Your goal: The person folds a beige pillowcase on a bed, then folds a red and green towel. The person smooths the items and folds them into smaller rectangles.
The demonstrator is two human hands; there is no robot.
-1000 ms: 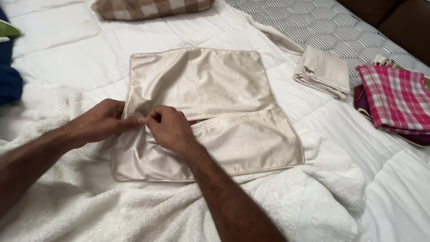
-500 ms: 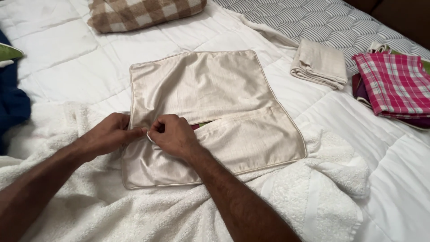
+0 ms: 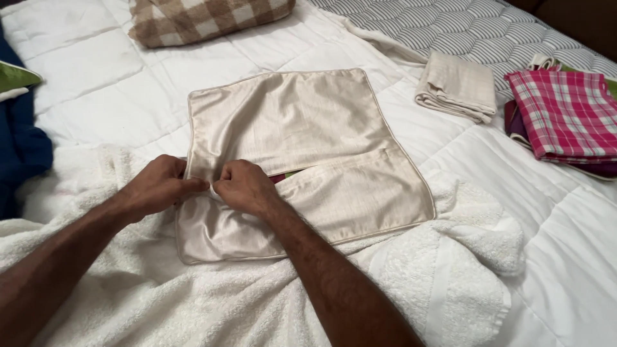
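Two hands meet at the left end of the opening slit of a beige satin cushion cover (image 3: pixel 302 154), which lies flat near the middle of the bed, its lower edge resting on a white fluffy towel (image 3: pixel 411 283). The left hand (image 3: pixel 157 187) and the right hand (image 3: pixel 243 186) are both closed, fingertips pinching the cover's fabric right where the flap overlaps. Compared with half a second ago and a second ago, the hands sit at much the same spot on the slit, knuckles drawn a little closer together; the cover itself has not shifted on the bed. That suggests fine work at the opening's end, a closure or tuck, though what the fingers grip beneath is hidden. A sliver of dark red and green shows inside the slit just right of the right hand.

Outward: the cover's right and top edges lie free on the white quilt (image 3: pixel 96 96). Toward the bed's right edge sit a folded cream cloth (image 3: pixel 457 85) and, beyond it, a pink plaid folded cloth (image 3: pixel 565 112), well apart from the cover. A brown checked pillow (image 3: pixel 205 19) lies at the top edge; dark blue fabric (image 3: pixel 22 148) is at the left edge. Open quilt remains above and right of the cover.
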